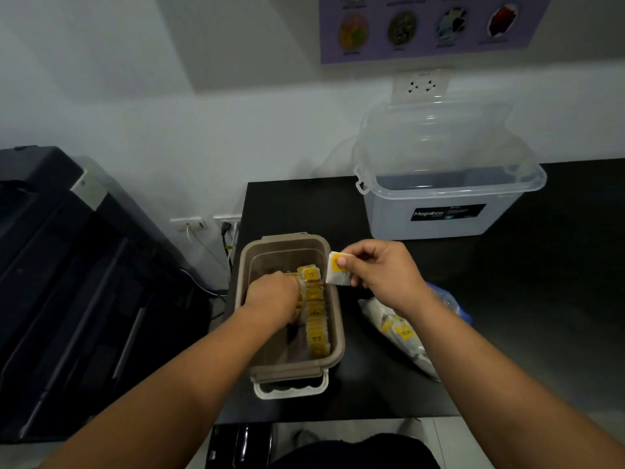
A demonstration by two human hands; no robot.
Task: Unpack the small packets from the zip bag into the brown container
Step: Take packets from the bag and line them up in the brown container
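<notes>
**A:** Where is the packet at this point?

**B:** The small white paper packet with a yellow label [338, 270] is pinched between the thumb and fingertips of the right hand [382, 272]. It sits just outside the right rim of the brown rectangular plastic container [289, 245], near the container's far end and not yet over the opening.

**A:** And the other hand?

**B:** The left hand [272, 296] is down inside the brown container, knuckles up, against the left side of the row of yellow-labelled packets [316, 316]. Its fingertips are hidden, so I cannot tell whether it grips the row or only props it.

**A:** How would you finish the step cleanly?

**B:** My judgement is to carry the packet over the rim to the far end of the row, where the container floor is bare. Lower it on edge while the left hand braces the row against toppling, and let go once it leans on its neighbour.

**A:** Which way does it point?

**B:** Its long axis is near upright with a slight lean, the label is uppermost, and its face is towards the camera. The row runs along the container's length, beside its right wall. The clear plastic zip bag [402, 330], with more packets inside, lies on the black counter [507, 299] to the container's right.
</notes>
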